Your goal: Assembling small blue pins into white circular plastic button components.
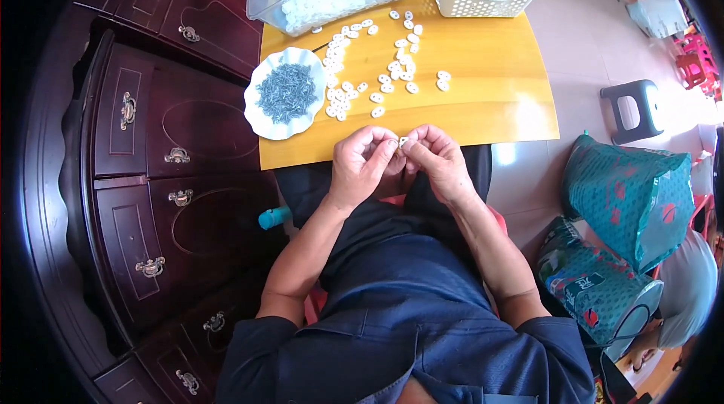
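At the near edge of the yellow table (483,114), my left hand (357,166) and my right hand (446,169) meet fingertip to fingertip. Thumbs and forefingers of both pinch one small white plastic piece (403,142), mostly covered by the fingers. Small white oval pieces (378,111), each with two dark holes, lie scattered beyond my hands. A denser cluster of these sits beside a white scalloped dish (255,111). Heaped inside the dish are thin grey metal pins (286,92), perhaps small screws; their exact kind is too small to tell.
A clear plastic bin (264,8) and a white perforated basket (490,6), both holding white pieces, stand at the table's far side. Dark wooden drawers (173,117) rise at left. On the right are a grey stool (633,106), teal bags (626,193) and another person's sleeve (690,283).
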Tool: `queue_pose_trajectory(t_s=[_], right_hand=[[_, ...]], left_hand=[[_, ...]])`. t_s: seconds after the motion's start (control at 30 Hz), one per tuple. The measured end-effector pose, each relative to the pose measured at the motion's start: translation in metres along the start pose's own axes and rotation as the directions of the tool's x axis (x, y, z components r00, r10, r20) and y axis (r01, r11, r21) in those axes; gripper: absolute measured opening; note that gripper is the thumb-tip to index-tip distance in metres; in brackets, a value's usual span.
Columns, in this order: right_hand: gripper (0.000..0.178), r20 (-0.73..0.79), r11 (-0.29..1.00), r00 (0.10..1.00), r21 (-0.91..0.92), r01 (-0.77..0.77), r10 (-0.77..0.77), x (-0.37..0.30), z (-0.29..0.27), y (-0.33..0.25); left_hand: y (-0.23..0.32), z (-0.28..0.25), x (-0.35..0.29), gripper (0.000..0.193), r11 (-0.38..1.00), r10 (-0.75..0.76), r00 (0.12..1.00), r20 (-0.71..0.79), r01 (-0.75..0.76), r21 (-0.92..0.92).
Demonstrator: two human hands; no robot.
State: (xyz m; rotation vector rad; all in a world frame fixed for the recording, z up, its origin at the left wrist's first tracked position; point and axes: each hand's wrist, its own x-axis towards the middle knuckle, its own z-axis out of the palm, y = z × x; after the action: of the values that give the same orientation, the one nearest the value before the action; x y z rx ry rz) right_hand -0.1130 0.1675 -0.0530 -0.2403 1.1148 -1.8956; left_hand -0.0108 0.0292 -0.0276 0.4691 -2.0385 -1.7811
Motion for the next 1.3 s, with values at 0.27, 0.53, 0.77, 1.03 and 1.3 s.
queue_pose_trajectory(t_s=[0.27,0.53,0.77,1.03,1.3], right_hand=[[0.004,-0.051,0.999,0.998,-0.033,0.043,-0.045,-0.001,0.004,0.004],[0.003,-0.13,0.996,0.988,0.028,0.086,-0.081,-0.002,0.009,0.011],[0.004,-0.16,0.993,0.983,0.066,0.1,-0.088,-0.004,0.01,0.012],[0.005,-0.169,0.993,0.98,0.035,0.116,-0.109,-0.001,0.011,0.007],[0.011,-0.171,0.99,0.976,0.031,0.141,-0.134,0.0,0.008,0.009]], left_hand=[[0.003,0.001,0.001,0.009,0.998,0.01,1.0,-0.002,-0.009,0.068],[-0.001,0.007,0.001,0.009,0.998,-0.008,0.999,-0.047,0.011,0.061],[0.0,0.013,0.002,0.011,0.997,-0.064,0.997,-0.052,0.062,-0.052],[0.005,0.003,0.009,0.012,0.981,-0.145,0.989,-0.003,0.143,-0.132],[-0.003,-0.005,0.006,0.017,0.999,-0.001,1.0,-0.015,0.001,0.048]])
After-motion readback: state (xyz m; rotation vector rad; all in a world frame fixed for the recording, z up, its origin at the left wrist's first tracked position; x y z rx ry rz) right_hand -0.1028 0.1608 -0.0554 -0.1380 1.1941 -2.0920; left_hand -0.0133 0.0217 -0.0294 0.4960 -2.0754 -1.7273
